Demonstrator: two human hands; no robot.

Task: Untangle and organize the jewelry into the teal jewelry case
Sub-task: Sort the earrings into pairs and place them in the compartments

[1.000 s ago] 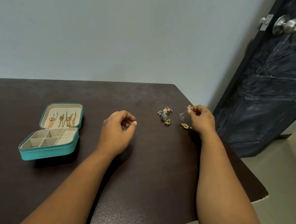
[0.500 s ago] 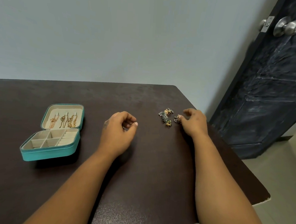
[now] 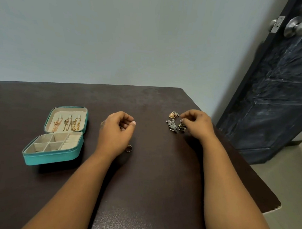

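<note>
The teal jewelry case (image 3: 53,157) lies open at the left of the table. Several gold chains (image 3: 66,125) hang in its lid, and its beige compartments look bare. A tangled jewelry pile (image 3: 173,125) of silver and dark pieces sits at the right, with a gold earring (image 3: 172,114) just behind it. My right hand (image 3: 198,125) rests at the pile's right side, fingertips pinched on a dark piece (image 3: 182,126) of it. My left hand (image 3: 116,130) is loosely curled mid-table, with a small glint between its fingers. A ring (image 3: 128,148) lies on the table beside that wrist.
The dark brown table (image 3: 142,184) ends at a chipped corner at the right (image 3: 277,205). A dark door (image 3: 281,87) with a metal knob stands beyond the table's right edge. A plain grey wall runs behind the table.
My right hand came down from holding a silver piece in the air and moved left onto the pile. A ring now shows by my left wrist.
</note>
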